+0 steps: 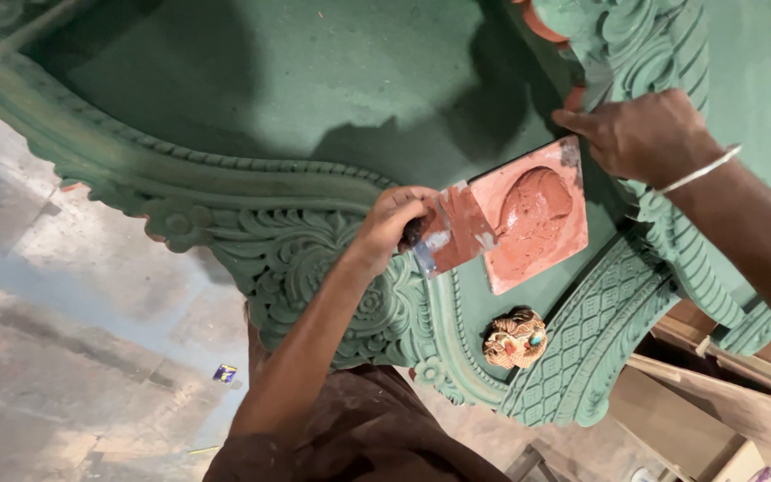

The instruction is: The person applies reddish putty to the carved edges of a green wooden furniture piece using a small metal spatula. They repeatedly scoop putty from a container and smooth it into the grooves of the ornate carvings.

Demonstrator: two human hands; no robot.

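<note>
left hand (392, 226) has its fingers wrapped tight on a putty knife (451, 234), blade resting on the reddish square mold (535, 214) just beside them. right hand (642, 134) lies flat, fingers loosely open, at the mold's top corner on the green carved panel (296, 116).

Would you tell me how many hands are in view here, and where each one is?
2. The left hand grips a putty knife at the centre; the right hand touches the reddish square board at its upper right corner. No others show.
</note>
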